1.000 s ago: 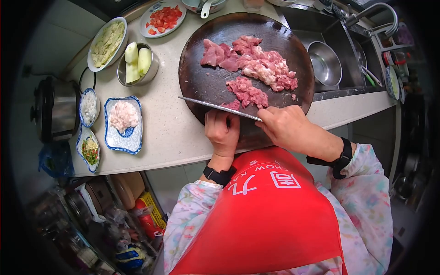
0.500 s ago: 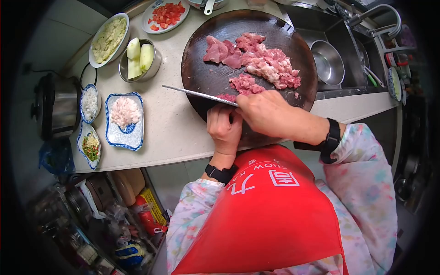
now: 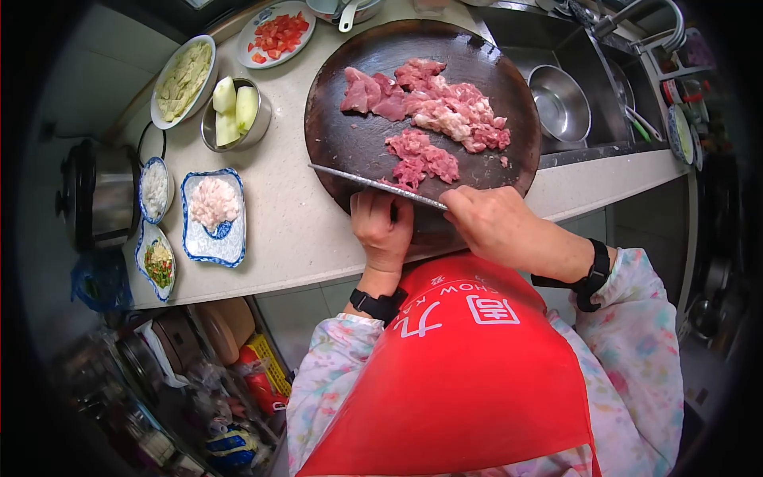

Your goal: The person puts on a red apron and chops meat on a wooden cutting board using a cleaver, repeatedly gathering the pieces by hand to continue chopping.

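On the round dark chopping board (image 3: 334, 103) lie slices of pink meat (image 3: 373, 94), a larger heap of pale chopped meat (image 3: 457, 111) and a smaller chopped pile (image 3: 425, 157). My right hand (image 3: 497, 226) is closed round the handle end of a knife (image 3: 373, 183), whose blade points left along the near side of the small pile. Just below the blade, at the board's near edge, my left hand (image 3: 383, 230) has its fingers curled together; what they hold, if anything, is hidden.
Left on the counter (image 3: 294, 238) are a blue-rimmed dish (image 3: 213, 215), small bowls of white powder (image 3: 154, 189) and chopped garnish (image 3: 159, 264), and a metal bowl (image 3: 258, 131). A tomato plate (image 3: 276, 36) sits beyond. A sink (image 3: 548, 32) with a steel basin (image 3: 560, 103) is right.
My right hand has moved right and slightly down with the knife. More of the small meat pile shows beyond the blade. The whole view has shifted slightly.
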